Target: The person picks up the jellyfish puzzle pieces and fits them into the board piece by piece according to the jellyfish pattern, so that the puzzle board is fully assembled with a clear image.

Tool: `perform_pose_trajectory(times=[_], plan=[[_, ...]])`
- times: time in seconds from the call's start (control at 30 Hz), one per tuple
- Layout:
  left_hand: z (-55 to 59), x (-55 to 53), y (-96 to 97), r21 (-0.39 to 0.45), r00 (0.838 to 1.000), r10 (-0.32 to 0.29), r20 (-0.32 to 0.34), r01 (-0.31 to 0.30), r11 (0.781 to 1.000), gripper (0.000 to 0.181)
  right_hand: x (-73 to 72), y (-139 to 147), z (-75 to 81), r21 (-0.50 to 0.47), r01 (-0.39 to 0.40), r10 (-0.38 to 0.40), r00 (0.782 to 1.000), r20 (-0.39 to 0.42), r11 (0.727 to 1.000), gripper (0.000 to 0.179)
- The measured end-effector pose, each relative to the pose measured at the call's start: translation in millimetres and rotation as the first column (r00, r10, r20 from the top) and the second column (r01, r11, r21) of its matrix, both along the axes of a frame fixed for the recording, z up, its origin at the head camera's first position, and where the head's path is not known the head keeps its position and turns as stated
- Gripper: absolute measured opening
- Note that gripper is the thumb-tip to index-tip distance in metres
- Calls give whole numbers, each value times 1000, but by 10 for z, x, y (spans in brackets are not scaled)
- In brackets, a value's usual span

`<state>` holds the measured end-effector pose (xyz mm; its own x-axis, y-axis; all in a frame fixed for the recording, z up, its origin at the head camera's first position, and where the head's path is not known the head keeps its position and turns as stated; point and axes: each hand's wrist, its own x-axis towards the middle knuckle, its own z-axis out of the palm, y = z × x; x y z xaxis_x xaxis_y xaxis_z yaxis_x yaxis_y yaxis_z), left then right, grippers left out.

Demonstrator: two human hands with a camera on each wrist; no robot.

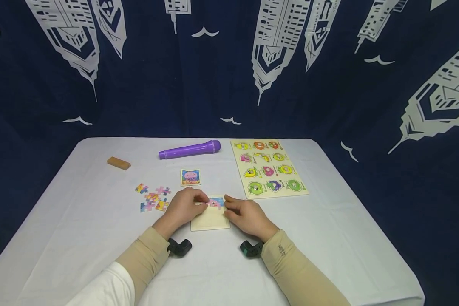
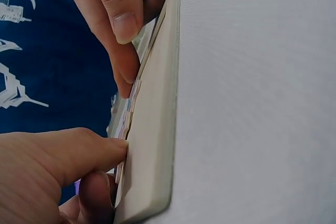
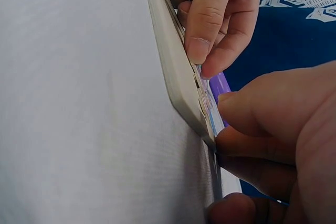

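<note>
A person's two bare hands meet over a thin, square, pale wooden tray (image 1: pixel 210 221) with rounded corners, at the centre of the frame. Interlocking jigsaw pieces (image 1: pixel 216 202), printed glossy pink and blue, lie along its top edge. The left hand (image 1: pixel 182 207) bends thumb and index finger onto them, touching; whether it pinches or only presses, I cannot tell. The right hand (image 1: pixel 250 216) has bent fingers at the tray's upper-right corner; whether it grips there, I cannot tell.

Left of the hands, knobbly-edged loose pieces (image 1: pixel 152 197) lie scattered. Above the tray sits a small square picture card (image 1: pixel 190 177); higher, a smooth purple toy microphone (image 1: pixel 189 150). An oblong brown block (image 1: pixel 118 163) lies upper left, and a rectangular fruit board (image 1: pixel 269 163) upper right. Soft white cloth (image 1: pixel 329 238) covers the table; behind hangs navy fabric (image 1: pixel 199 76) with white skyscrapers.
</note>
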<state>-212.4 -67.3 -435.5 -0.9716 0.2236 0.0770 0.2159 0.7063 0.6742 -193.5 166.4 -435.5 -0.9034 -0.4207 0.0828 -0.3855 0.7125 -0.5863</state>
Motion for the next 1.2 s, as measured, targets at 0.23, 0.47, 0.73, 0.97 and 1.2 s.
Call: perform_pose_trajectory(times=[0.23,0.47,0.73,0.97,1.2], plan=[[-12,5,1,-9,1000,-16,-21,16,1000,6,-4,2,-9,1,1,-1,1000,0,1000,37],[-11,7,12,-41,997,-32,-74,29,999,9,2,-1,2,1,-1,1,1000,-7,1000,37],[-22,3,13,-34,997,-21,-72,19,999,6,3,0,-5,1,-3,3,1000,-9,1000,37],[14,38,21,-43,998,-6,-70,3,999,6,-7,-5,-3,0,-10,10,1000,-13,1000,37],[67,85,45,-106,996,-1,-86,-8,994,10,-2,6,-9,6,-3,3,1000,-8,1000,37]])
